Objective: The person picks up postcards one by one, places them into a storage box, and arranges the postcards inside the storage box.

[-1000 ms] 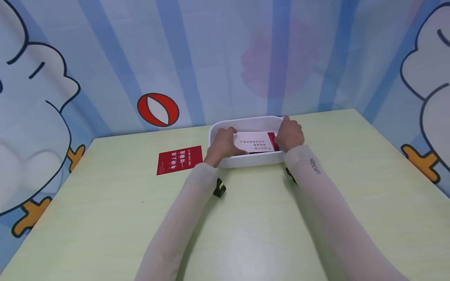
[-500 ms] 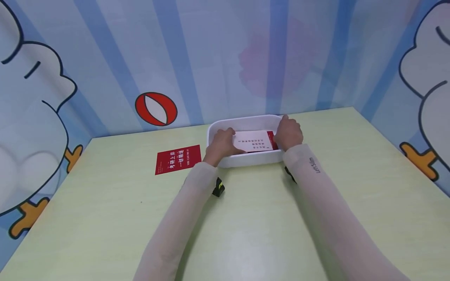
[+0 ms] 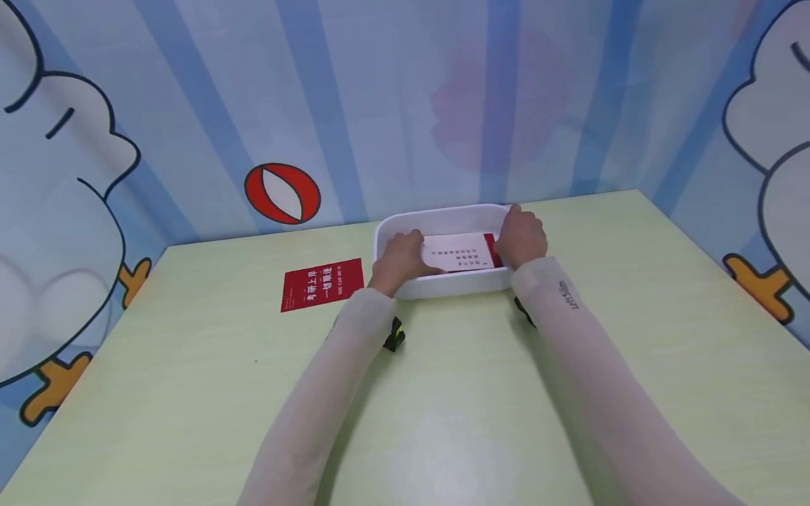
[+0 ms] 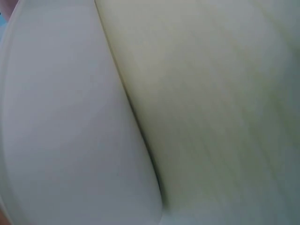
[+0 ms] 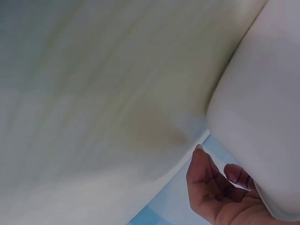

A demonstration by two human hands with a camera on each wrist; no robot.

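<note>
Two hands, left hand (image 3: 400, 258) and right hand (image 3: 520, 239), gripping card (image 3: 460, 253) inside white tray (image 3: 443, 284).

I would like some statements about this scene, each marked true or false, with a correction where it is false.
1. Both hands are at the white tub. True: the left hand is at its left end and the right hand at its right end.
2. The white card lies on the table beside the tub. False: it is inside the tub, between the two hands.
3. A red card lies flat on the table, left of the tub. True.
4. The red card touches the tub. False: bare table shows between them.
5. The tub stands at the near edge of the table. False: it stands at the far side, close to the wall.
</note>
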